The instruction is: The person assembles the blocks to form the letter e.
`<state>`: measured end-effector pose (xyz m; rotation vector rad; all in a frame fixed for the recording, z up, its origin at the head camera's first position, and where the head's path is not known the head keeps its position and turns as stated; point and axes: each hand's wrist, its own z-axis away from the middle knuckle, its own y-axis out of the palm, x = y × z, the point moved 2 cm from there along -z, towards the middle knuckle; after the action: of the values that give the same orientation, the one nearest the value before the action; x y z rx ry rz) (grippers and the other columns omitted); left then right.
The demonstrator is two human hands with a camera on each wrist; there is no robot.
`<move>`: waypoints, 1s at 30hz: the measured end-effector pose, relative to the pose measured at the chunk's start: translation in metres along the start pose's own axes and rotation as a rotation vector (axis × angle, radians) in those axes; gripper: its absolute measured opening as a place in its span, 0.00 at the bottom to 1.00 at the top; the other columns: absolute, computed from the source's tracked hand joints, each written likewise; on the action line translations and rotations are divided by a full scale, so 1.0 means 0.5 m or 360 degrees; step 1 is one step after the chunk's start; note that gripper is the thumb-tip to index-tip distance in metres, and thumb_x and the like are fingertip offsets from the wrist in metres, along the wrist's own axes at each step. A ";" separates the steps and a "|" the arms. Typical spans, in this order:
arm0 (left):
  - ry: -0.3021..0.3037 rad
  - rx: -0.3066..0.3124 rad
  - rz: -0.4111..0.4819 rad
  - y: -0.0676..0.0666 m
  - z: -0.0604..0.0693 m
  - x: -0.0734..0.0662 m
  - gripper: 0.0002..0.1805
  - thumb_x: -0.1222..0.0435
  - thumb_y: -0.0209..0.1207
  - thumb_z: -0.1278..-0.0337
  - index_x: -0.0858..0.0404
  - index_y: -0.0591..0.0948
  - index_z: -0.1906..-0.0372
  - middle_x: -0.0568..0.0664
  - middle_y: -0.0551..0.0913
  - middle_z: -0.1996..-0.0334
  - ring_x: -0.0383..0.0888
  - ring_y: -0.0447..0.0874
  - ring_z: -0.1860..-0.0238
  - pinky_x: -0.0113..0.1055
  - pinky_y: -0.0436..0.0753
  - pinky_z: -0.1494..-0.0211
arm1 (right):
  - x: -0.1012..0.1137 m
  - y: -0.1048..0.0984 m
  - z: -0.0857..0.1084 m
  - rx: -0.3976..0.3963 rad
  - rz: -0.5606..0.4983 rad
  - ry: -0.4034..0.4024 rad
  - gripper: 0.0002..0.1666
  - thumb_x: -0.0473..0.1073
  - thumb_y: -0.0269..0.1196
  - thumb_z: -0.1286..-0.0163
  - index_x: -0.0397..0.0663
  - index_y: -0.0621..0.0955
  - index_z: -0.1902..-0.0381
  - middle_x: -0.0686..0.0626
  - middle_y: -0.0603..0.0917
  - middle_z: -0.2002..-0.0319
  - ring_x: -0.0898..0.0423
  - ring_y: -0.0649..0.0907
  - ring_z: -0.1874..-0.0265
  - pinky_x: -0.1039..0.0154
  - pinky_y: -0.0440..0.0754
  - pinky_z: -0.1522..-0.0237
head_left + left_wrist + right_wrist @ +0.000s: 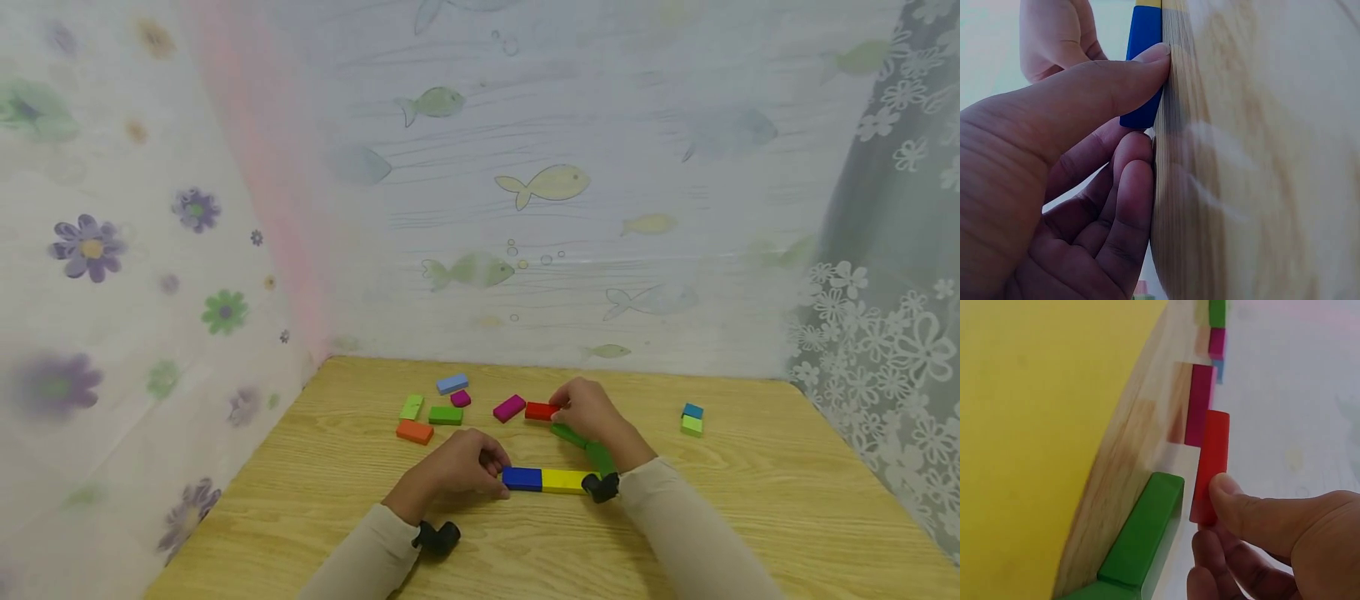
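My right hand (592,410) pinches a red block (538,411) near one end, thumb on one side and fingertips under the other, as the right wrist view shows. Below that hand two green blocks (1144,528) meet end to end at an angle. They lead down toward a yellow block (562,481), whose right end is partly hidden by the right wrist camera. Against the yellow one sits a blue block (521,478) in a straight line. My left hand (461,465) holds the blue block's free end between thumb (1116,81) and fingers.
Beyond the hands lie a magenta block (509,408), a small magenta block (461,398), a light blue block (452,383), a green block (446,416), a lime block (412,407) and an orange block (415,432). A teal block (692,411) touches another lime block (692,427) at right.
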<state>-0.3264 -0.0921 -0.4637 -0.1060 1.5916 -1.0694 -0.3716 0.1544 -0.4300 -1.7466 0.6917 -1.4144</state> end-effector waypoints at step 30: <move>-0.0012 -0.0007 -0.0001 0.003 -0.004 0.005 0.14 0.59 0.82 0.56 0.49 0.89 0.63 0.41 0.86 0.68 0.40 0.83 0.65 0.32 0.83 0.60 | 0.008 0.030 0.002 0.0024 0.0112 -0.0011 0.11 0.36 0.75 0.37 0.45 0.91 0.56 0.50 0.91 0.62 0.53 0.85 0.61 0.51 0.85 0.50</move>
<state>-0.3279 -0.0916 -0.4666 -0.1135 1.5872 -1.0652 -0.3689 0.1432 -0.4403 -1.6985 0.7298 -1.3617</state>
